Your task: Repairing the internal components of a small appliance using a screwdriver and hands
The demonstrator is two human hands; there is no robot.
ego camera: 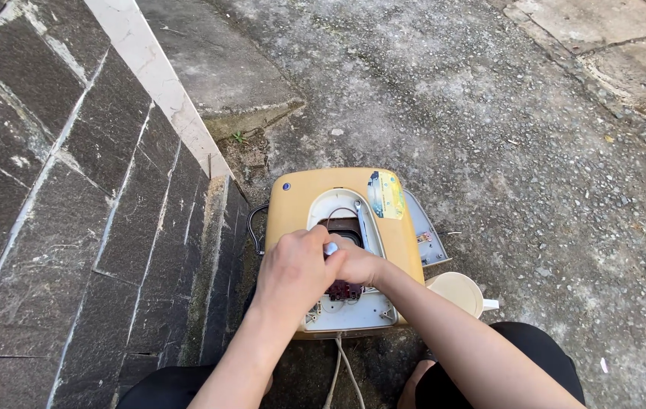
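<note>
A yellow appliance casing (300, 198) lies on the concrete ground with its white inner panel (361, 312) exposed. My left hand (292, 274) rests over the opening, fingers curled on a small whitish part (330, 248). My right hand (359, 265) meets it from the right, fingers closed around the same spot, just above a dark red component (344, 290). What the fingers pinch is mostly hidden. A metal bracket (362, 223) runs along the opening's right side.
A cream round cap (455, 291) and a grey-white cover plate (425, 231) lie right of the casing. A white cable (338, 371) trails toward me. A dark tiled sloping wall (57, 212) stands left. My knees in dark trousers (535, 348) frame the bottom.
</note>
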